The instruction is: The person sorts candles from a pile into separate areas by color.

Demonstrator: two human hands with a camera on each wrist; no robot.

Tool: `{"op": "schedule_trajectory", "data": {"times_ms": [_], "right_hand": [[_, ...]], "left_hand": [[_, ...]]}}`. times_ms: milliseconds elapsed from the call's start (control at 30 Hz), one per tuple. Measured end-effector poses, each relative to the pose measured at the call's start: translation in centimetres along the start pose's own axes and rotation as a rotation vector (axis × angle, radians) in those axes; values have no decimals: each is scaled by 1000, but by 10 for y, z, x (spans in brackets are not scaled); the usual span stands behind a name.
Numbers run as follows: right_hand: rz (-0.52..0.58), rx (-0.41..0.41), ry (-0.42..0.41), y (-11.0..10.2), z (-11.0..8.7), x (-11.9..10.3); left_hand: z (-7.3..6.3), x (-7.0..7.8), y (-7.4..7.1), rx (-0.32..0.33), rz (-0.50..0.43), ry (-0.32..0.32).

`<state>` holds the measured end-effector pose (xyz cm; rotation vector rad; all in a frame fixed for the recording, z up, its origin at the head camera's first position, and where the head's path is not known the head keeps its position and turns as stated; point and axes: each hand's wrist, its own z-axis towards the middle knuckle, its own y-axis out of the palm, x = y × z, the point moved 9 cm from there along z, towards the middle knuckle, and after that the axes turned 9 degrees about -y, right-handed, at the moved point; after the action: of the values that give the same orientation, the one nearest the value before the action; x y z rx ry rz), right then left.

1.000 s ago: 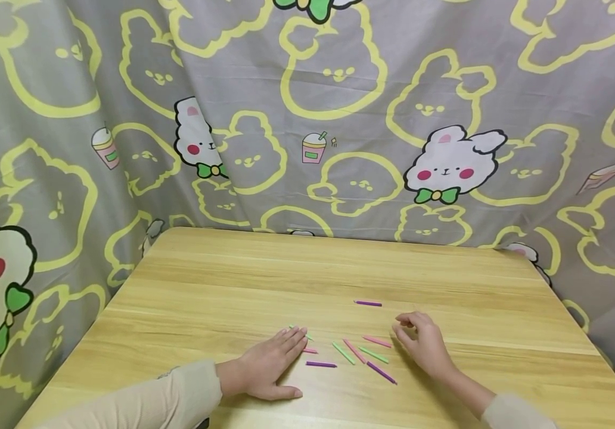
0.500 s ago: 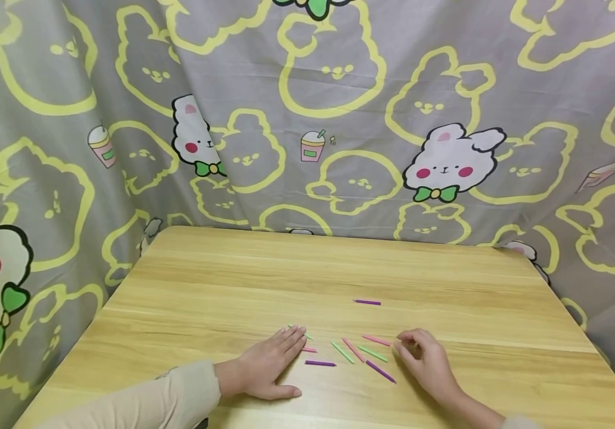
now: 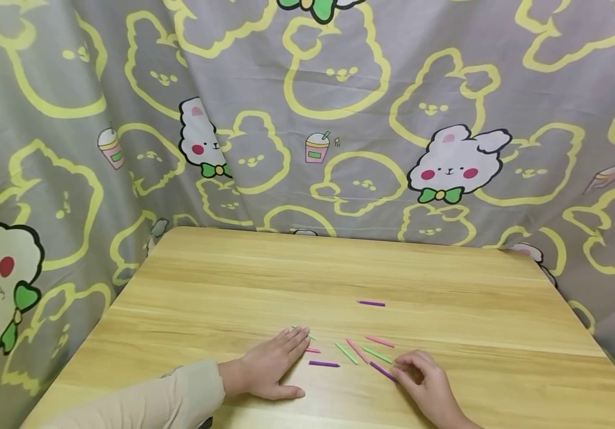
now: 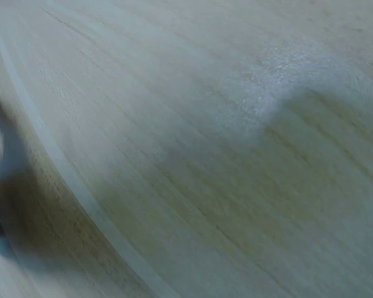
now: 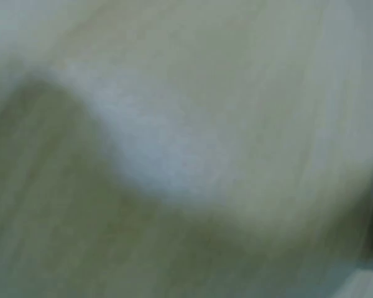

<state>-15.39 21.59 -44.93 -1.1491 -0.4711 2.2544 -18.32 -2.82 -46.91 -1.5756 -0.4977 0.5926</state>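
My left hand point(image 3: 275, 368) lies flat on the table, fingers straight and thumb spread. Under its fingertips, a green thin candle point(image 3: 311, 336) and a pink thin candle point(image 3: 313, 350) poke out, partly covered. Just right of that hand lies a purple candle point(image 3: 324, 363). My right hand point(image 3: 426, 381) has loosely bent fingers, with fingertips right at the lower end of another purple candle point(image 3: 381, 370). Beside it are two green candles point(image 3: 377, 355) point(image 3: 347, 353) and two pink candles point(image 3: 380, 341) point(image 3: 357, 351). The right wrist view is blurred.
A third purple candle point(image 3: 371, 303) lies farther back, apart from the others. The wooden table point(image 3: 221, 274) reaches back to a grey curtain point(image 3: 264, 77) printed with rabbits and bear outlines, which also hangs along both sides.
My right hand has moved toward me and slightly left, from beside the upper pink candle to the end of the lower purple candle. My left hand and the candles stay put.
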Motion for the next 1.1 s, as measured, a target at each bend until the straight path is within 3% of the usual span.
{"op": "schedule_trajectory", "data": {"times_ms": [300,800,1100], "right_hand": [[-31,-15,6,0,-5,5],[-96,-76,97,7,-13,3],[-149,-65,21,10,-9,-4]], "left_hand": [[2,1,0,-11,-11,4],[-1,2,0,-13,-12,3],[0,2,-1,4,-1,7]]}}
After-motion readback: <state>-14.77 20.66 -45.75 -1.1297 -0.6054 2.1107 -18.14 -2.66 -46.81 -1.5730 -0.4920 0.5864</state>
